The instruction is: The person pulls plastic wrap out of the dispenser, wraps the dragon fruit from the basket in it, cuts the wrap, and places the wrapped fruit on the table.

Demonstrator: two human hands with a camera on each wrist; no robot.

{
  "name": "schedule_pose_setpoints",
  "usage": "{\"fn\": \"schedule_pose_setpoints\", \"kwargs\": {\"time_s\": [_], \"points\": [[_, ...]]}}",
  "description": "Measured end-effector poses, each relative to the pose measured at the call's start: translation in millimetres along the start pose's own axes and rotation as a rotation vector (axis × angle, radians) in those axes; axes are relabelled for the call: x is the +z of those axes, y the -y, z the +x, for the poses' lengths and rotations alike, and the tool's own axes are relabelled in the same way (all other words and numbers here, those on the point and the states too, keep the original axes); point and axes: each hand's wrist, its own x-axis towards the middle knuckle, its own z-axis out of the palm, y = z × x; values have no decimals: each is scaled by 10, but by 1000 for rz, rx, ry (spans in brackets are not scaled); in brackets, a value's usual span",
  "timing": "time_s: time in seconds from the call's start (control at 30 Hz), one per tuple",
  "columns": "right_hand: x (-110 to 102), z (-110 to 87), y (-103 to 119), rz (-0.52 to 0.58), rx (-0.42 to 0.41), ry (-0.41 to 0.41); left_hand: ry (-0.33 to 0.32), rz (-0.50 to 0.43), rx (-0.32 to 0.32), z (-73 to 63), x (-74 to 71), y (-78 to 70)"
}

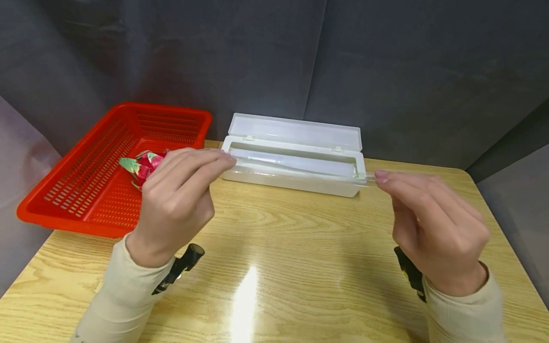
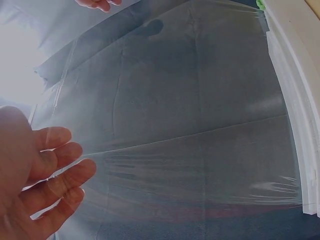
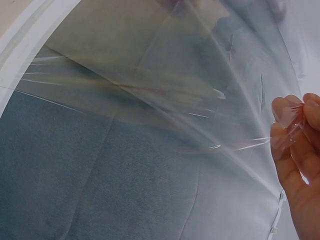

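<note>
Cling film (image 1: 296,178) stretched between both hands, long axis 9-to-3, before white box (image 1: 300,146) at 12. Left hand (image 1: 177,197) pinches 9 o'clock end, right hand (image 1: 439,221) the 3; neither clearly nearer.

A thin, clear, glossy plastic film (image 2: 200,172), lightly creased, runs from a long white rectangular plastic box (image 1: 326,188) and stretches between the fingertips of the left hand (image 1: 177,193) and right hand (image 1: 442,219). A whitish cylindrical roll (image 1: 296,163) lies lengthwise inside the box, whose hinged lid stands raised behind.
</note>
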Motion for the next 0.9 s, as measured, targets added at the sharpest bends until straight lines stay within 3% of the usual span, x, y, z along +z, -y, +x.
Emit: {"fn": "schedule_pose_setpoints", "kwargs": {"time_s": [0.6,0.9], "points": [[14,21,-7,12,-28,-127,-50,-24,54,11,-33,-30],[-41,19,13,38,-24,-120,-90,-37,66,21,-39,-50]]}}
